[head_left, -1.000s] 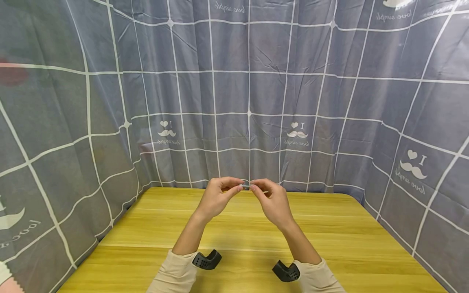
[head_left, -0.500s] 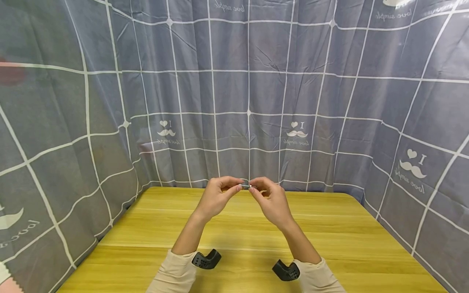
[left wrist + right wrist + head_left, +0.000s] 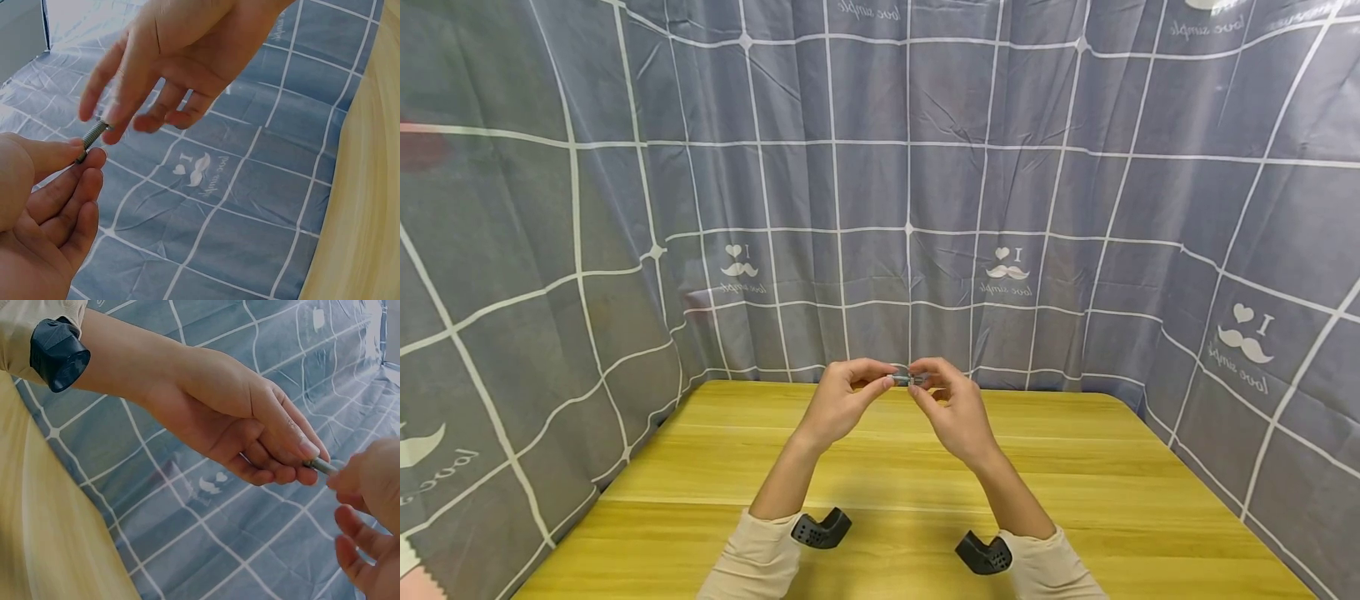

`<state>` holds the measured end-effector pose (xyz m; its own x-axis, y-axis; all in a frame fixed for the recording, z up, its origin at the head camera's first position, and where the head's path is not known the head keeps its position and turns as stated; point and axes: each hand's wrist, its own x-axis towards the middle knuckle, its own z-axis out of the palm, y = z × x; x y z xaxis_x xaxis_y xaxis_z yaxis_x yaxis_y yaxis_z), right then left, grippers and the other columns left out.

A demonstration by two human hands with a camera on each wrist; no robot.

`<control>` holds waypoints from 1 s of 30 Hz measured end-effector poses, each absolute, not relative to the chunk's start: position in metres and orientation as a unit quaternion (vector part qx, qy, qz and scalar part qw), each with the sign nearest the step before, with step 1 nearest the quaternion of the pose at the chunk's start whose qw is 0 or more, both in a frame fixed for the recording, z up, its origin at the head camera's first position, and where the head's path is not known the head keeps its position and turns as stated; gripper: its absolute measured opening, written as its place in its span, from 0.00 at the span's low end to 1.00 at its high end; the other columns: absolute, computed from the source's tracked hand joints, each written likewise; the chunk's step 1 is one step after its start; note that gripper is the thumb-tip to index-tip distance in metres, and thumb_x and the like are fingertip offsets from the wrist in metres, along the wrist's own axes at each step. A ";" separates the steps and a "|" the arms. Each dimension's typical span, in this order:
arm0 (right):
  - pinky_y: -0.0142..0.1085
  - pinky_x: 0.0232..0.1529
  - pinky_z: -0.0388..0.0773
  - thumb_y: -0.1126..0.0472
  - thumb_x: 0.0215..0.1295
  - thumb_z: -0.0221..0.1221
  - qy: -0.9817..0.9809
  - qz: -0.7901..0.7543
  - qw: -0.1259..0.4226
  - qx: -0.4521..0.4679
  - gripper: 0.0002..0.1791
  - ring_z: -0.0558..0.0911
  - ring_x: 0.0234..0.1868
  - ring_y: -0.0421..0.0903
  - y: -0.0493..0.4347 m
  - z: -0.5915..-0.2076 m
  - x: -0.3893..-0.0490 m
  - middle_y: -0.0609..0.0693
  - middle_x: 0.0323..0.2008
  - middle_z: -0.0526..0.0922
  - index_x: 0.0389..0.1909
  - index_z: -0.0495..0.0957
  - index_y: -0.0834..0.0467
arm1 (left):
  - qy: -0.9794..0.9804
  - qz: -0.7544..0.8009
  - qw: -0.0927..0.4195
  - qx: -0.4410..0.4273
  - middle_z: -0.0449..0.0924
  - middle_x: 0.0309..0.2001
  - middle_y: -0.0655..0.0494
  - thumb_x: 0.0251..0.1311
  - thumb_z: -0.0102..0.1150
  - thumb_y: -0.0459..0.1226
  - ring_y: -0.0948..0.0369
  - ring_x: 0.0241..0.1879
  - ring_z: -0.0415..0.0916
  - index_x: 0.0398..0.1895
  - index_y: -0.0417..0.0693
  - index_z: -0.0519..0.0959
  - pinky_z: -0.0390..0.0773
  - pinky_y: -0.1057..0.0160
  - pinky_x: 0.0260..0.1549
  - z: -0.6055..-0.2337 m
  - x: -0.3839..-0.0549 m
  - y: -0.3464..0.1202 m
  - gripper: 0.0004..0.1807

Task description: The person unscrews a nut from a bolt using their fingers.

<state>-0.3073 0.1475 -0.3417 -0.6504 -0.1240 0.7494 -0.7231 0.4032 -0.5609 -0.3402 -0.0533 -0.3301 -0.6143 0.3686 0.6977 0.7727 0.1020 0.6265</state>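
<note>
Above the far edge of the table, both hands meet at a small grey metal bolt (image 3: 901,380). Its threaded shank (image 3: 95,134) shows between the two sets of fingertips in the left wrist view. My left hand (image 3: 841,407) pinches one end between thumb and index finger, the other fingers curving loosely below. At the opposite end, the thumb and index finger of my right hand (image 3: 961,413) close round the tip, and the fingertips partly cover it. The right wrist view shows the short shank (image 3: 324,465) running from the right fingertips to the left ones.
A yellow wood-grain table (image 3: 880,483) lies beneath the forearms. A grey-blue checked curtain (image 3: 872,192) with white lines surrounds it on the back and both sides. Black wrist mounts (image 3: 822,528) sit at both cream sleeves.
The right thumb and fingers shift slightly at the bolt's end, and the visible part between the hands changes a little. The left hand keeps its pinch, nearly still.
</note>
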 end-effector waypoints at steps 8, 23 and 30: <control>0.45 0.45 0.82 0.61 0.75 0.63 -0.778 0.487 0.305 0.253 0.11 0.85 0.43 0.47 0.147 -0.343 -0.306 0.48 0.44 0.87 0.53 0.83 0.59 | -0.713 -0.544 0.185 -0.402 0.89 0.42 0.48 0.71 0.62 0.30 0.55 0.43 0.85 0.49 0.34 0.87 0.83 0.57 0.46 -0.330 -0.339 -0.054 0.09; 0.42 0.43 0.83 0.64 0.73 0.64 -0.777 0.474 0.327 0.255 0.08 0.85 0.41 0.46 0.146 -0.342 -0.307 0.49 0.41 0.88 0.49 0.85 0.61 | -0.713 -0.545 0.186 -0.400 0.89 0.42 0.50 0.71 0.63 0.30 0.54 0.43 0.86 0.49 0.33 0.87 0.83 0.56 0.46 -0.328 -0.338 -0.053 0.09; 0.43 0.43 0.83 0.64 0.71 0.66 -0.773 0.490 0.314 0.252 0.13 0.86 0.43 0.47 0.147 -0.342 -0.307 0.50 0.46 0.88 0.54 0.83 0.60 | -0.717 -0.544 0.188 -0.394 0.89 0.42 0.48 0.71 0.63 0.29 0.55 0.43 0.85 0.48 0.35 0.87 0.83 0.57 0.46 -0.329 -0.338 -0.053 0.09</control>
